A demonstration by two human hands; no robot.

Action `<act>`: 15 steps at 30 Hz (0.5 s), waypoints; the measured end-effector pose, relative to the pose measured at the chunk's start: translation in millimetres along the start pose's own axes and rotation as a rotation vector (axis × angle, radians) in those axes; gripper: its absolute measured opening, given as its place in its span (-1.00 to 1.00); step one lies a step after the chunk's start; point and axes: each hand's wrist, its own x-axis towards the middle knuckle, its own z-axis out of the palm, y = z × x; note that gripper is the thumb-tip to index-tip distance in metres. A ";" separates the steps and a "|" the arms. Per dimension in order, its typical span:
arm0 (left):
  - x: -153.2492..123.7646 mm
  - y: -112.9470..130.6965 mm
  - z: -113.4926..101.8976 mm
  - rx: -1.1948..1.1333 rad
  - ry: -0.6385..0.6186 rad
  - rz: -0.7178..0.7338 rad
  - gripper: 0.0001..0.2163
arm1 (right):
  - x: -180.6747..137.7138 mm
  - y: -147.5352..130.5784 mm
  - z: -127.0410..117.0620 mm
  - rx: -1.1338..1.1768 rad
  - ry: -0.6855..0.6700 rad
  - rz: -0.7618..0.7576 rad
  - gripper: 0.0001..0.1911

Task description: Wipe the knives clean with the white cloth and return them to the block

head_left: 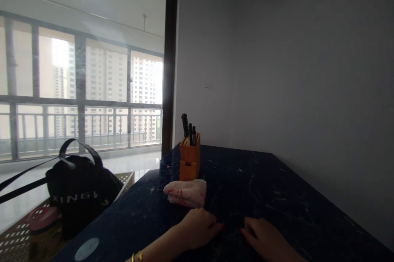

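Observation:
My left hand (pixel 200 227) rests on the dark blue marbled table, fingers curled in and thumb pointing right. A gold bracelet circles that wrist. Across a short gap, my right hand (pixel 260 233) lies on the same surface, also loosely closed. Nothing shows in either hand. Just beyond my left hand is a folded pinkish-white cloth (pixel 187 193) with red marks, apart from the fingers. Behind the cloth stands a wooden knife block (pixel 188 163), upright, holding a few black-handled knives (pixel 185 124).
The blue table (pixel 240 180) reaches back to a grey wall. A pale round patch (pixel 87 249) marks its near left. Left of the table, a black bag (pixel 81 186) and a pink-lidded container (pixel 44 229) sit on a perforated surface. Large glass panes stand behind.

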 end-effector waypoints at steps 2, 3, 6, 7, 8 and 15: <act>0.1 0.0 0.9 0.007 -0.010 -0.005 -0.46 | -0.4 -0.2 -0.1 0.009 0.003 0.002 -0.76; 0.2 -0.1 1.3 0.009 -0.012 -0.005 -0.46 | -0.6 -0.4 -0.3 0.011 0.004 0.001 -0.76; 0.2 -0.5 2.2 0.014 -0.006 0.004 -0.48 | -1.2 -0.7 -0.7 0.017 0.012 -0.003 -0.75; -0.1 -0.7 2.2 0.015 -0.003 0.009 -0.49 | -1.5 -0.8 -1.0 0.020 0.016 -0.004 -0.75; -0.4 -0.7 2.0 0.017 -0.003 0.012 -0.50 | -1.8 -1.0 -1.3 0.020 0.020 -0.003 -0.75; -2.3 3.1 -6.2 0.016 -0.020 0.008 -0.57 | -3.2 -5.0 -5.9 0.008 0.017 0.006 -0.76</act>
